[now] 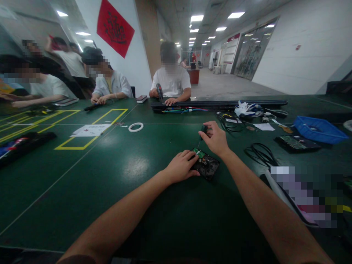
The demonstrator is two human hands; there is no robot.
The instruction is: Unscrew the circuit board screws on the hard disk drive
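Note:
On the green table in front of me lies a hard disk drive point(208, 167), its underside with a green circuit board point(200, 153) facing up. My left hand point(183, 165) grips the drive by its left edge, fingers over the board and thumb at the near side. A small screwdriver point(203, 130) with a dark green handle is pinched in my right hand point(216, 138). Its thin shaft points down to the far end of the board, where the tip seems to touch; the exact contact is too small to make out.
To the right are a blue tray point(319, 130), another circuit-board device point(298, 142) and a coiled black cable point(260, 154). A white tape roll point(135, 127) and papers point(91, 130) lie to the left. Across the table, a person point(170, 79) holds a power tool beside long black bars point(220, 103).

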